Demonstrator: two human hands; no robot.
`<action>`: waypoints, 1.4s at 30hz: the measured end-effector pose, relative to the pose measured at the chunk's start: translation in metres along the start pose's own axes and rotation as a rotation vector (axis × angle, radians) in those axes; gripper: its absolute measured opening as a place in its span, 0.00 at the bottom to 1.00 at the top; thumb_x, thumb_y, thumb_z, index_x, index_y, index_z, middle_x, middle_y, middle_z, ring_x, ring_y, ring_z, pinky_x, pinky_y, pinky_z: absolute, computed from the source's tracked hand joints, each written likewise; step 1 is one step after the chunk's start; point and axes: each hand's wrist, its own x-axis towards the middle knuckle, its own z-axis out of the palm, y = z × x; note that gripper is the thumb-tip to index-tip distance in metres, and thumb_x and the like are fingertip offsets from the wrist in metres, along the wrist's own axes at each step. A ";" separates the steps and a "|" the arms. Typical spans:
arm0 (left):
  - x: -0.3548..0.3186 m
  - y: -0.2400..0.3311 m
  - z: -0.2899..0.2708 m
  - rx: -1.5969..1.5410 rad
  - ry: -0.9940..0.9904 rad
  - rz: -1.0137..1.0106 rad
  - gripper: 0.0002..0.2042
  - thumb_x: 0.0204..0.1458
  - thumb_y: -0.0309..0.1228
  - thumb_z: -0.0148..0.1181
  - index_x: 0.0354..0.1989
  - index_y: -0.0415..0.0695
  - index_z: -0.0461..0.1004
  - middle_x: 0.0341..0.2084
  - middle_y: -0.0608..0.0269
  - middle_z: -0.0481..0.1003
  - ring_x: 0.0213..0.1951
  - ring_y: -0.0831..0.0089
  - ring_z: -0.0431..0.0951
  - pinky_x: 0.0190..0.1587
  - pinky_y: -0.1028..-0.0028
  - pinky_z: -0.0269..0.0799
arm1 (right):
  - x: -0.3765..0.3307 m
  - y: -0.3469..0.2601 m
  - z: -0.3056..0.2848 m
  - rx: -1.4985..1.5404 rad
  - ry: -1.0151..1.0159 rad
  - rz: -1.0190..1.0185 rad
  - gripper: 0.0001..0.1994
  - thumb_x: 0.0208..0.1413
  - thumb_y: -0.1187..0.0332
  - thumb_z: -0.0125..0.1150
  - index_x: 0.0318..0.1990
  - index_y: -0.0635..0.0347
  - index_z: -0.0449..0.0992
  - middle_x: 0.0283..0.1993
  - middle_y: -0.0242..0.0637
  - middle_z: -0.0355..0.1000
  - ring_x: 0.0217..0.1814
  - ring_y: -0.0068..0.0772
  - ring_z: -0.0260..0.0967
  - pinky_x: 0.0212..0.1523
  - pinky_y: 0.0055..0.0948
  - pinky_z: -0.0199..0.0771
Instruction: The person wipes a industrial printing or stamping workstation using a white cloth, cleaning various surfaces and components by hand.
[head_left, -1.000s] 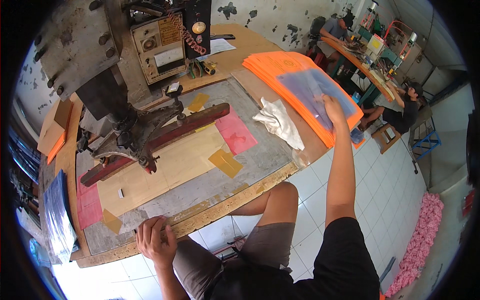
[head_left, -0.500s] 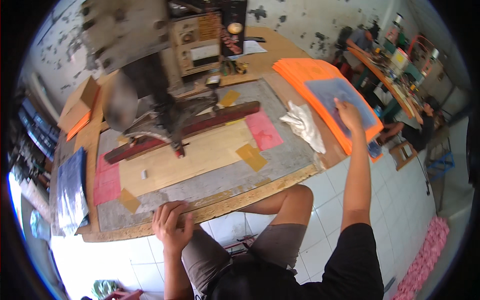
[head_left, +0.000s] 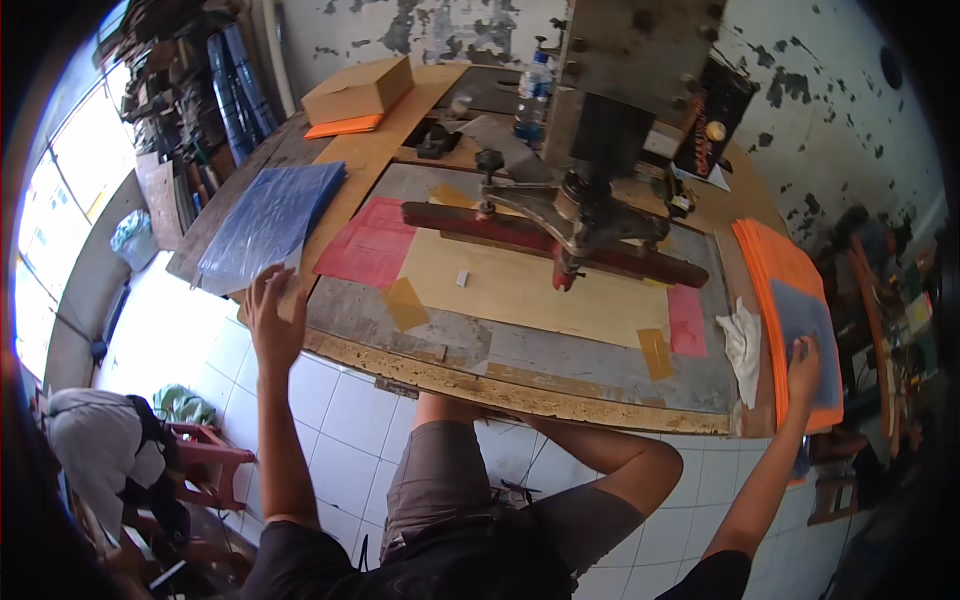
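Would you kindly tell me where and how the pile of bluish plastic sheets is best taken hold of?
I would pinch the pile of bluish plastic sheets at its near edge, toward the right corner, coming from the near side: it lies flat, so an edge should grip best, and the left hand is right by that edge.

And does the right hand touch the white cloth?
No, the right hand is at the blue sheet on the orange stack, and the white cloth lies apart, left of that stack.
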 end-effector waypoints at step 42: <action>0.034 -0.065 0.014 -0.170 -0.093 -0.180 0.10 0.66 0.29 0.66 0.50 0.41 0.88 0.57 0.56 0.87 0.63 0.57 0.83 0.71 0.57 0.73 | -0.190 -0.265 -0.027 0.656 -0.140 -0.136 0.07 0.75 0.74 0.63 0.52 0.69 0.84 0.55 0.45 0.85 0.60 0.44 0.82 0.67 0.42 0.78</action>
